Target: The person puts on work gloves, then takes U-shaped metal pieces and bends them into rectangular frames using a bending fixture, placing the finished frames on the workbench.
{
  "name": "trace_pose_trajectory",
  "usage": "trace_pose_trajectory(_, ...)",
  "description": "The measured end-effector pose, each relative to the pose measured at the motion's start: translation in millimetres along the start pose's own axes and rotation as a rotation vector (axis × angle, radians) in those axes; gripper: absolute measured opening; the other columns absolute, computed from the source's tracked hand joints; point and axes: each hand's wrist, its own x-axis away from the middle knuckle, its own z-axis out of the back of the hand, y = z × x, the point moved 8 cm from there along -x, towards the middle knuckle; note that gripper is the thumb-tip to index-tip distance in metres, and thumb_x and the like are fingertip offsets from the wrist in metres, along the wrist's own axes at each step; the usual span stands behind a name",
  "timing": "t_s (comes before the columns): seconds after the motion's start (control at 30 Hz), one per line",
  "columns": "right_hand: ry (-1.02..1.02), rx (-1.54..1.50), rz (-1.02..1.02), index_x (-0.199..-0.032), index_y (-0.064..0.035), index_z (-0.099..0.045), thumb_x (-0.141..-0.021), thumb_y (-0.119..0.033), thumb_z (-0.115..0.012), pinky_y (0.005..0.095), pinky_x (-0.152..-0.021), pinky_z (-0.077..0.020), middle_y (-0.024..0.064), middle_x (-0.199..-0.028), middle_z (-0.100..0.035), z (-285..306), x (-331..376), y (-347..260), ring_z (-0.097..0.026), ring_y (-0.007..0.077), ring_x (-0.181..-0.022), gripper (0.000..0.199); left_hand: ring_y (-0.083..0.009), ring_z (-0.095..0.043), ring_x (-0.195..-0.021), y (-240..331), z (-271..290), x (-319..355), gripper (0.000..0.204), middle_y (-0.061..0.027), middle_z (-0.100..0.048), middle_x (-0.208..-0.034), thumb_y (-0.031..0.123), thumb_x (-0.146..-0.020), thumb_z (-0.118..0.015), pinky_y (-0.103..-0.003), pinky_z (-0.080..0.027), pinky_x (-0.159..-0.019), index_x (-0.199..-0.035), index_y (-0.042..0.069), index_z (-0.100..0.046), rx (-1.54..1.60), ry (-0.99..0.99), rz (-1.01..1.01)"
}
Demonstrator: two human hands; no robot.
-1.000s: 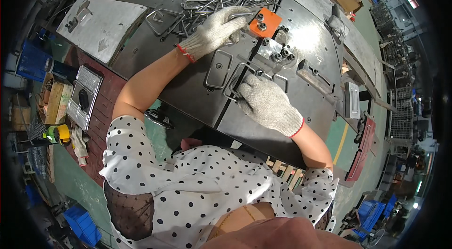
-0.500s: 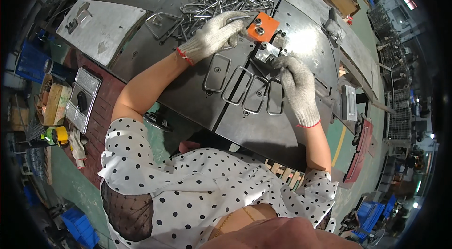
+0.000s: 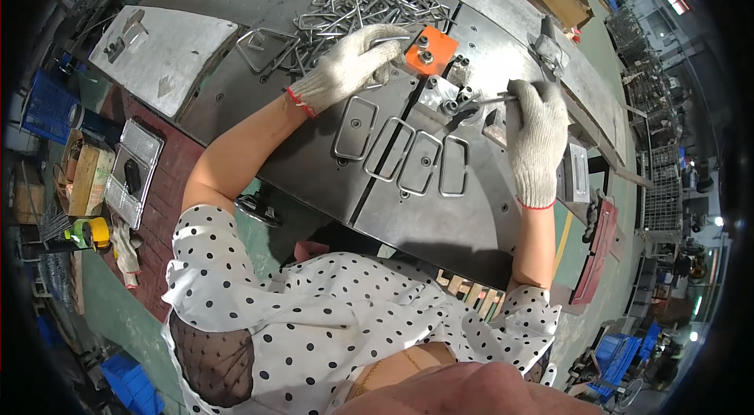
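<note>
- Left hand (image 3: 349,65), gloved, closed on a bent steel wire piece (image 3: 390,40) beside the orange jig block (image 3: 430,51), far centre.
- Right hand (image 3: 538,136) gripped the bending lever (image 3: 493,99).
- Wire judged stiff, light, slippery; best held along a straight side.
- Four finished wire loops (image 3: 402,154) lay near.

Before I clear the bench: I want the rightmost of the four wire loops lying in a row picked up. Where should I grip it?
Grip the rightmost wire loop by its near short end, coming from the bench's front edge. It lies flat on the steel table, long sides close beside the neighbouring loop, while the far end sits under the right hand.
</note>
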Motion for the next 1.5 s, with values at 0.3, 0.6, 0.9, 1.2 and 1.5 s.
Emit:
trace_pose_trajectory(0.3, -0.098, -0.083, 0.021, -0.116, -0.0132, -0.075, -0.102, -0.028, -0.066, 0.047, -0.079, -0.0565, 0.014, -0.098, -0.074, -55, -56, 33, -0.072, 0.0371, -0.093, 0.022, -0.0041, -0.057, -0.075, -5, 1, -2, 0.038, -0.0042, -0.072, -0.108, 0.019, -0.113, -0.058, -0.022, -0.051, -0.07, -0.147, 0.003, -0.056, 0.011, -0.009, 0.005)
trace_pose_trajectory(0.6, -0.07, -0.209, 0.113, -0.117, -0.0133, -0.076, -0.101, -0.024, -0.068, 0.0472, -0.082, -0.0551, 0.0135, -0.101, -0.075, -85, -62, 33, -0.071, 0.0381, -0.093, 0.021, -0.0037, -0.057, -0.075, -2, -1, -1, 0.037, -0.004, -0.073, -0.108, 0.019, -0.113, -0.058, -0.021, -0.051, -0.069, -0.146, 0.003, -0.057, -0.018, 0.009, 0.004)
trace_pose_trajectory(0.9, -0.206, -0.254, 0.068, -0.122, -0.0097, -0.074, -0.103, -0.023, -0.066, 0.0465, -0.089, -0.0552, 0.0166, -0.11, -0.075, -106, -52, 32, -0.071, 0.0388, -0.104, 0.025, -0.0043, -0.058, -0.075, -2, -3, -2, 0.038, -0.005, -0.073, -0.109, 0.019, -0.113, -0.057, -0.021, -0.051, -0.069, -0.147, 0.001, -0.055, -0.057, 0.002, 0.0)
trace_pose_trajectory(1.2, -0.119, -0.337, -0.057, -0.139, -0.0081, -0.067, -0.102, -0.01, -0.064, 0.0442, -0.098, -0.0543, 0.0203, -0.122, -0.073, -133, -40, 87, -0.068, 0.0394, -0.116, 0.038, -0.0051, -0.059, -0.074, -5, 2, -4, 0.036, -0.0055, -0.072, -0.108, 0.016, -0.114, -0.05, -0.021, -0.051, -0.067, -0.147, 0.001, -0.056, 0.01, -0.007, -0.032)
trace_pose_trajectory(1.5, -0.34, -0.178, -0.039, -0.137, -0.0094, -0.07, -0.098, -0.011, -0.057, 0.0453, -0.109, -0.051, 0.0156, -0.138, -0.069, -169, -7, 91, -0.062, 0.0385, -0.129, 0.041, -0.0051, -0.06, -0.077, 10, 12, -6, 0.032, 0.0005, -0.07, -0.097, 0.026, -0.113, -0.06, -0.023, -0.051, -0.072, -0.134, 0.004, -0.069, -0.052, 0.074, -0.057)
